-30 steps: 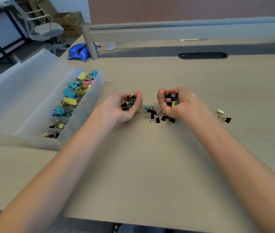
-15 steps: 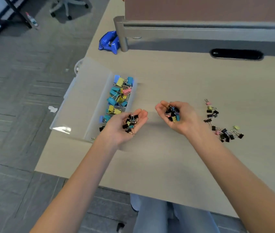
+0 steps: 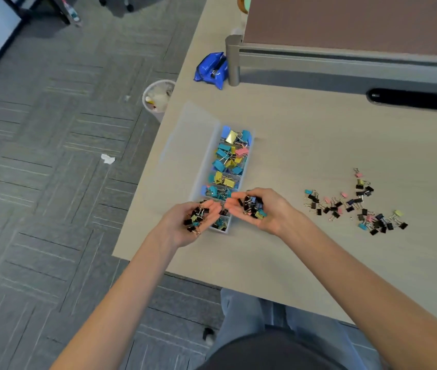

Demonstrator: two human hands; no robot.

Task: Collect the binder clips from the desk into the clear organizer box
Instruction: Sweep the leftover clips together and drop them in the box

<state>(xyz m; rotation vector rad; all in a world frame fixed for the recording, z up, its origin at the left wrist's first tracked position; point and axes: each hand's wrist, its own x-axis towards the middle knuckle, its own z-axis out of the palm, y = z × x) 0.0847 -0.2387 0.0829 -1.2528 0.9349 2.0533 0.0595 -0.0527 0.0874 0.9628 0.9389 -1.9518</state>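
The clear organizer box (image 3: 204,166) lies near the desk's left edge, lid folded out to its left, its compartments holding larger blue, yellow and pink binder clips (image 3: 229,158). My left hand (image 3: 185,222) is cupped palm-up over the box's near end, holding a heap of small, mostly black clips (image 3: 197,214). My right hand (image 3: 262,212) is cupped just to the right of it, over the box's near right corner, with its own handful of small clips (image 3: 253,205). Several small loose clips (image 3: 356,204) lie scattered on the desk to the right.
A blue bag (image 3: 212,69) lies by the grey post of the desk divider (image 3: 345,62) at the back. A black cable slot (image 3: 408,98) sits at the back right. A waste bin (image 3: 157,98) stands on the floor beside the desk's left edge.
Both hands have carried their handfuls of clips leftward from the loose pile to above the near end of the box. My view has tilted further down.
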